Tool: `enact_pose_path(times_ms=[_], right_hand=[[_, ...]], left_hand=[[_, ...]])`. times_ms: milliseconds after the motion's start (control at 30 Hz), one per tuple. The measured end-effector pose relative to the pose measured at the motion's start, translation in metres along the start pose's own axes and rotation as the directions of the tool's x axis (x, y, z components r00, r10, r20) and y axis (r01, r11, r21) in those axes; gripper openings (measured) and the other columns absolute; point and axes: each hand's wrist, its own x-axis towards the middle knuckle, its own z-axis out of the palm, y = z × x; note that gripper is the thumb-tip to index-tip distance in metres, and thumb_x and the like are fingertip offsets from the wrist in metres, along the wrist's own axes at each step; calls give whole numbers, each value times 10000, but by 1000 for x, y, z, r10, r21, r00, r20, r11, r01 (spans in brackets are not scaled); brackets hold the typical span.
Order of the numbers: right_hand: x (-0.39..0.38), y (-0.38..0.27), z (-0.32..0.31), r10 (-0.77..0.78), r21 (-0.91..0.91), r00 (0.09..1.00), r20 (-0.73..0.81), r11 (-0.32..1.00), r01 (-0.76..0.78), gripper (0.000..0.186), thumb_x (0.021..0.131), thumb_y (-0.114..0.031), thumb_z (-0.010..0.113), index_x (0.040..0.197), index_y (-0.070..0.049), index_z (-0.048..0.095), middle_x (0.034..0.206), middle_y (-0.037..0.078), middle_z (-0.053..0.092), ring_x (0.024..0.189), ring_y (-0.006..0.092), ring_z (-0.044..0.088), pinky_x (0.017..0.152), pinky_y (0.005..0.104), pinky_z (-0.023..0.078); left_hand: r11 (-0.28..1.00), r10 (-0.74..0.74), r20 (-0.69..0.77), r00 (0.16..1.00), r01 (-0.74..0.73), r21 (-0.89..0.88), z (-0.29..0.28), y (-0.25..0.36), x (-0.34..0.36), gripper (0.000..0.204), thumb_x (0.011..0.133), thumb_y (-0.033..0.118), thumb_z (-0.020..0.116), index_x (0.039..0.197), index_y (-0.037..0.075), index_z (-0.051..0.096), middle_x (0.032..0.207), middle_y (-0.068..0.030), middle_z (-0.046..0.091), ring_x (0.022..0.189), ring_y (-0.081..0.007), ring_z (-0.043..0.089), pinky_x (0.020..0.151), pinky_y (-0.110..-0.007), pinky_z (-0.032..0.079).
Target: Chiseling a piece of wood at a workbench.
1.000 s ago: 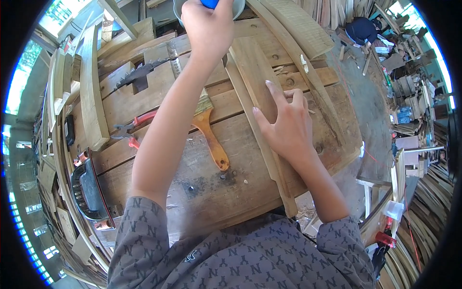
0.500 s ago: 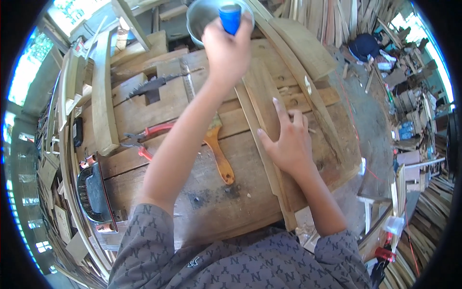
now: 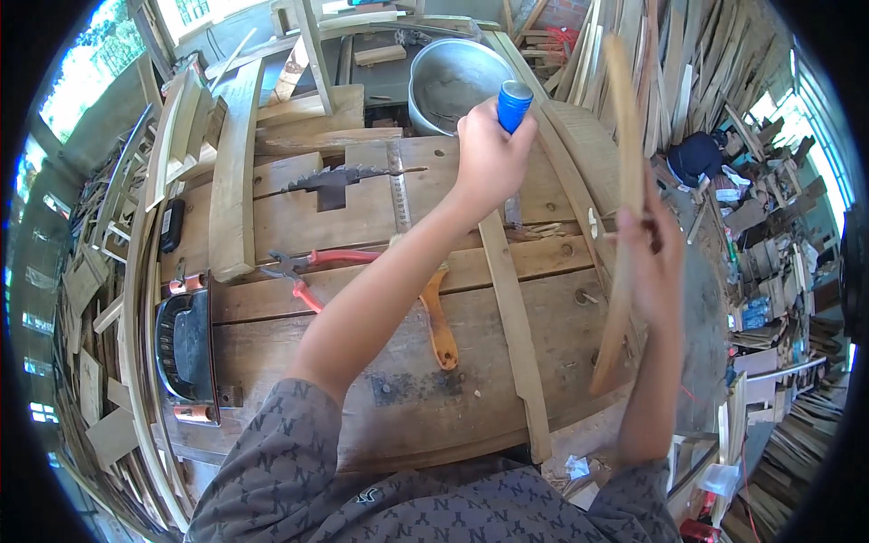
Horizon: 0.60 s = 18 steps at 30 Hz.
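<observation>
My left hand [image 3: 491,154] is closed in a fist around the blue handle of a chisel [image 3: 515,109], its grey cap upward; a bit of flat metal blade shows below the fist, near the workbench [image 3: 453,398]. Over the bench's right side, my right hand [image 3: 654,258] grips a long, slightly curved wooden board [image 3: 625,127], tilted up on edge and blurred by motion. Between the hands a narrow wooden strip [image 3: 514,330] lies across the bench. Under my left forearm are red-handled pliers [image 3: 303,262] and a paintbrush [image 3: 438,321] with a wooden handle.
A metal pot [image 3: 460,81] stands at the back. A toothed blade [image 3: 335,176] and a metal ruler [image 3: 399,195] lie on the bench. At the left are a black tool with copper-coloured ends [image 3: 186,348] and planks [image 3: 237,181]. Wood scraps [image 3: 769,190] are piled at the right.
My right hand, earlier spread flat on the board, has gripped and raised it off the bench to the right. My left hand has moved from over the pot nearer and rightward, still holding the chisel.
</observation>
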Motion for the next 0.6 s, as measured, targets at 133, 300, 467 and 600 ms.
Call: enact_pose_path(times_ms=[133,300,467,600], right_hand=[[33,-45,-29,-353,-222,935,22,910,349,661,933,-272,716,1525,-85,491,1010,104,657,859,174,594,826,309,481],[54,-85,-24,-608,-325,760,230,688,649,690,918,-239,683,1557,-113,452,1257,171,687,978,191,661,939,332,492],[56,-82,-13,-540,-332,717,441,644,689,741,861,-238,684,1560,-152,451,1244,252,688,1040,317,680,1034,405,462],[63,-89,-20,-413,-416,746,521,641,645,770,849,-240,677,1573,-158,431,1312,243,663,1052,301,679,1019,397,476]], left_hand=[[999,15,15,1000,-15,30,4,2,-1,244,834,84,651,682,-11,485,546,-131,514,487,-215,484,557,-382,445],[998,32,29,999,-34,58,-2,3,-2,240,836,79,647,678,-11,489,545,-131,512,492,-207,487,556,-378,446],[1000,1,68,998,0,-17,4,9,-5,226,846,72,655,693,-11,510,540,-115,495,503,-163,473,542,-370,434],[1000,30,54,998,-30,1,5,4,-5,225,847,71,658,699,-13,512,538,-113,490,497,-167,466,543,-371,430]])
